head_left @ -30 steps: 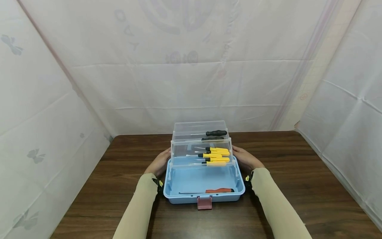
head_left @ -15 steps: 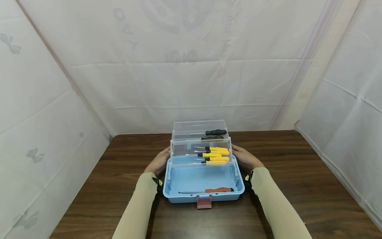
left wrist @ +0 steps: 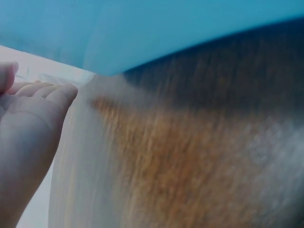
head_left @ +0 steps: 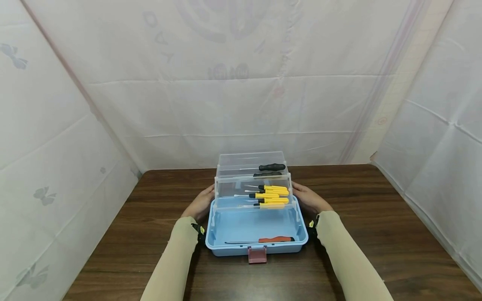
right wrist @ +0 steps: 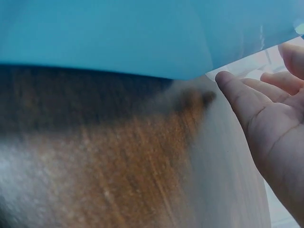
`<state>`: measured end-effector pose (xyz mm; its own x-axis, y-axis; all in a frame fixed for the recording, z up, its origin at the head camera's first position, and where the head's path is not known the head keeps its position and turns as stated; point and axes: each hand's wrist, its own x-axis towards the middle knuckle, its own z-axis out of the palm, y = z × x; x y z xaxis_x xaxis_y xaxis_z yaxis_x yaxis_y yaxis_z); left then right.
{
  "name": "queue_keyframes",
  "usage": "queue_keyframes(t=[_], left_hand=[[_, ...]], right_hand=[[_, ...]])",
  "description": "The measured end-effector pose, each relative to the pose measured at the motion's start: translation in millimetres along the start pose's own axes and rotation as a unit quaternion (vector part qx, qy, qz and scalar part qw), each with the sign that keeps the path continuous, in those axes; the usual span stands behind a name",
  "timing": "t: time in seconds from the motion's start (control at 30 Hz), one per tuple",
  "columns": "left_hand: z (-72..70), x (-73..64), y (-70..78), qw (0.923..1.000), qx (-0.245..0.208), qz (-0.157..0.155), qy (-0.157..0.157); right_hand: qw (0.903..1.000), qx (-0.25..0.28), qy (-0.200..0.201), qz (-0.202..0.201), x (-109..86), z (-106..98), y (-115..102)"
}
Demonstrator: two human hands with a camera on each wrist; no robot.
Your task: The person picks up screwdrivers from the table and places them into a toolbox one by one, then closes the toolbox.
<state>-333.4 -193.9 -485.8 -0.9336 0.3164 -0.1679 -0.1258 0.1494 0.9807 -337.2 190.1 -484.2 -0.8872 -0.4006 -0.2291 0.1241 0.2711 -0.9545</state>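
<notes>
A light blue toolbox [head_left: 256,251] stands open on the table, its clear tiered trays [head_left: 228,188] raised at the back. Several yellow-and-black screwdrivers [head_left: 269,195] lie in the lower tray; black-handled screwdrivers [head_left: 272,167] are in the tier behind. An orange-handled screwdriver [head_left: 274,239] lies along the front inside the blue base. My left hand [head_left: 201,205] is at the box's left rear side, and my right hand [head_left: 310,200] is at its right rear side. Both wrist views show extended fingers [left wrist: 47,90] [right wrist: 240,92] by the blue wall; fingertip contact is partly hidden.
A dark brown wooden table [head_left: 150,217] extends on both sides of the box. White sheeting [head_left: 241,117] closes off the back and both sides. A reddish latch [head_left: 257,255] hangs from the box's front edge.
</notes>
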Motion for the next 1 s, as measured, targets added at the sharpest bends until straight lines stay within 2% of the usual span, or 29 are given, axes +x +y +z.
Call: queue_keyframes(t=[0.23,0.43,0.7,1.0], left_hand=[[0.8,1.7,-2.5,1.0,-0.006,0.001,0.0],[1.6,2.7,0.5,0.9999,-0.007,0.01,0.005],[0.5,1.8,1.5,0.9999,-0.013,0.005,0.01],[-0.8,2.6,3.0,0.9996,-0.01,0.019,0.017]], right_hand=[[1.0,0.003,0.006,0.003,-1.6,-1.8,-0.3],[0.9999,0.005,0.01,-0.006,-2.3,-2.7,-1.5],[0.9999,0.006,0.014,-0.002,-0.9,-1.2,-3.0],[0.9987,-0.026,0.034,-0.026,-2.2,-3.6,-4.8]])
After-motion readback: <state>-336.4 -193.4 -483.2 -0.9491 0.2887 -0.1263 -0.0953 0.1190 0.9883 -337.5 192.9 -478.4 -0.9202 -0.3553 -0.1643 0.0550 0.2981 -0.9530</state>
